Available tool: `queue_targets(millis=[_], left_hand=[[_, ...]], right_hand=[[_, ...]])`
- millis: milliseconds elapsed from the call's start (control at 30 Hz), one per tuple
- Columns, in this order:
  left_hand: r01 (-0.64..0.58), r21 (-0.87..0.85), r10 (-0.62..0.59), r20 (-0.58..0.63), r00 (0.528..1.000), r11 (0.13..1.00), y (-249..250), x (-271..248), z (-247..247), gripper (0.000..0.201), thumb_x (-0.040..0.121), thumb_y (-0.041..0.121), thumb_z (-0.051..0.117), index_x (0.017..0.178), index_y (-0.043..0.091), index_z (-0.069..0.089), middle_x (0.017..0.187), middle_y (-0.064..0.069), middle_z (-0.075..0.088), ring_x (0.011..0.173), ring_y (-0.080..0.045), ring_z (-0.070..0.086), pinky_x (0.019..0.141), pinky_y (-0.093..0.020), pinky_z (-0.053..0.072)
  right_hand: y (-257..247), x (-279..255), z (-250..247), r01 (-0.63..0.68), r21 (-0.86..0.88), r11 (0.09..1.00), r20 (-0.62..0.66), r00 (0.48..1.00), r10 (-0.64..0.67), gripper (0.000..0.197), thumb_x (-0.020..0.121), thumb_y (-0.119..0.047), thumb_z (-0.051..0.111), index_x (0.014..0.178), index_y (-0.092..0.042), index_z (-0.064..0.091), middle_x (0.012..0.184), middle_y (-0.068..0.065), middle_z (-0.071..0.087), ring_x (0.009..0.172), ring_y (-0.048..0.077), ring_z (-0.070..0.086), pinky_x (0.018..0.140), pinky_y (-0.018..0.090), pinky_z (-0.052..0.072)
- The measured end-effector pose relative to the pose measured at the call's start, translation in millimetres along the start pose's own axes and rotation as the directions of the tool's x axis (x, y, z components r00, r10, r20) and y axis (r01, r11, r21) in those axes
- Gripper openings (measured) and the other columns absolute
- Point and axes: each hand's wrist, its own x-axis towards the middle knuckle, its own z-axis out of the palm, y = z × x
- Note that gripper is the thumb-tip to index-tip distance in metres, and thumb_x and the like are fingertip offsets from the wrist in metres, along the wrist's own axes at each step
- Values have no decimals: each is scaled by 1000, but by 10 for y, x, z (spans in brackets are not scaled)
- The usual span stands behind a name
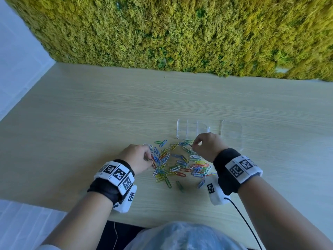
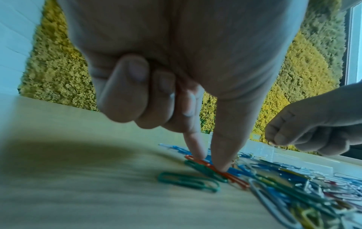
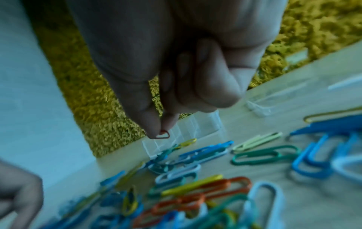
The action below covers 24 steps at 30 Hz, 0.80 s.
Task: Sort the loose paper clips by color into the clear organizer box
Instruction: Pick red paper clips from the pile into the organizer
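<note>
Several loose paper clips (image 1: 180, 165) in blue, green, yellow, orange and white lie heaped on the wooden table (image 1: 90, 123). Just behind the heap stands the clear organizer box (image 1: 191, 129), its compartments showing nothing inside. My left hand (image 1: 150, 158) is at the heap's left edge. In the left wrist view its thumb and index tips (image 2: 219, 164) pinch down on an orange clip (image 2: 233, 178) that lies on the table. My right hand (image 1: 194, 144) hovers at the heap's far right. It pinches a small red clip (image 3: 164, 134) between thumb and forefinger, just short of the box (image 3: 186, 128).
The clear lid (image 1: 231, 131) lies flat to the right of the box. A moss wall (image 1: 180, 33) closes off the table's far edge. A black cable (image 1: 243, 217) trails from my right wrist over the near edge. Two green clips (image 2: 188, 181) lie beside my left fingers.
</note>
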Motion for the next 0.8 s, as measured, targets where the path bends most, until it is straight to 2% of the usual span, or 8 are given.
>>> queue_targets(millis=[100, 167, 233, 333, 467, 600, 700, 800], left_hand=[[1, -12, -1, 12, 1000, 1000, 12, -2, 33, 17, 78, 29, 67, 69, 32, 54, 58, 18, 45, 63, -12, 48, 60, -20, 36], [-11, -17, 11, 19, 1000, 1000, 20, 9, 48, 16, 78, 29, 68, 70, 32, 54, 59, 19, 46, 65, -13, 50, 62, -20, 37], [-38, -8, 38, 21, 999, 999, 34, 12, 53, 13, 78, 28, 68, 76, 32, 56, 60, 20, 46, 66, -12, 51, 62, -20, 38], [-83, 22, 83, 23, 996, 996, 49, 5, 56, 9, 79, 25, 67, 83, 33, 63, 59, 19, 44, 65, -11, 48, 63, -21, 41], [-130, 76, 127, 49, 991, 989, 39, 3, 47, 3, 80, 28, 66, 78, 31, 67, 62, 20, 46, 66, -10, 51, 61, -21, 40], [-132, 102, 127, 56, 990, 986, 11, 8, 47, 7, 79, 23, 62, 74, 27, 66, 61, 18, 48, 66, -10, 52, 60, -21, 40], [-129, 110, 128, 17, 992, 985, 15, -8, 60, 8, 79, 26, 62, 72, 29, 59, 61, 17, 47, 66, -12, 51, 58, -20, 36], [-143, 121, 142, 13, 990, 982, 36, -18, 59, 2, 82, 29, 62, 81, 29, 64, 63, 19, 45, 69, -10, 51, 58, -19, 36]], right_hand=[[-51, -92, -47, -91, 480, 872, 103, 994, 47, 15, 87, -15, 49, 74, -14, 55, 63, 0, 49, 52, 16, 42, 47, 22, 31], [-73, -165, -55, -223, 826, 517, 254, 967, 11, 19, 86, -7, 37, 70, -12, 46, 62, 7, 42, 47, 16, 35, 44, 22, 27], [-87, -238, -58, -301, 918, 258, 337, 936, -105, 11, 78, -9, 33, 71, -13, 41, 62, 8, 41, 47, 17, 36, 41, 22, 27], [-116, -268, -49, -307, 943, 126, 328, 918, -224, 11, 63, -12, 36, 72, -14, 41, 60, 7, 46, 49, 17, 37, 40, 20, 28], [-144, -233, -2, -251, 914, 318, 313, 936, -160, 10, 77, -9, 48, 72, -17, 46, 58, 2, 42, 46, 13, 34, 42, 18, 22], [-193, -243, 122, 71, 387, 920, 227, 959, -169, 17, 84, -17, 63, 70, -26, 60, 56, -11, 49, 52, 10, 43, 48, 21, 34], [-256, -317, 251, 209, -93, 974, 205, 961, -187, 12, 82, -27, 60, 85, -24, 71, 82, -6, 65, 81, 16, 61, 69, 25, 49], [-282, -352, 322, 219, -242, 945, 253, 955, -156, 22, 85, -27, 54, 94, -18, 71, 99, 4, 69, 91, 23, 65, 74, 32, 56]])
